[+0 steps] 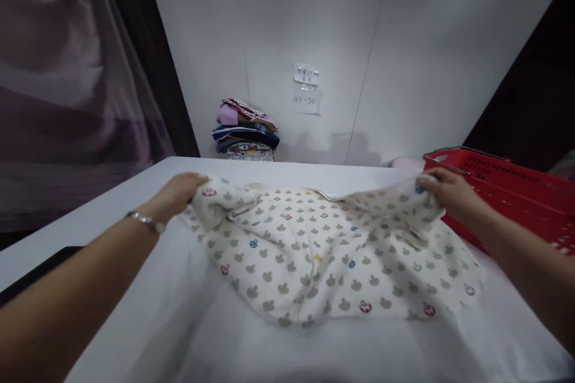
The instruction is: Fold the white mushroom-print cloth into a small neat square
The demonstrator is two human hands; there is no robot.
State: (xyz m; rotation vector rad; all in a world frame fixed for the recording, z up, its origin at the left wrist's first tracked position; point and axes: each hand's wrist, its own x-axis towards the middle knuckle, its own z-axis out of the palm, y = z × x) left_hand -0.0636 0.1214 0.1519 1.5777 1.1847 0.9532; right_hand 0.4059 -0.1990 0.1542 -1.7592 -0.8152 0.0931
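Observation:
A cream garment (314, 251) printed with small grey, red and blue shapes lies spread on the white table (135, 311). My left hand (177, 194), a thin bracelet on its wrist, is closed on the garment's left upper corner. My right hand (444, 191) is closed on the right upper corner, lifting it slightly off the table. Both arms reach forward from the near edge.
A red plastic basket (507, 191) stands at the table's right edge, close to my right arm. A pile of folded clothes (246, 130) sits at the back against the white wall, under a paper note (306, 88). A dark flat object (40, 269) lies at the left edge.

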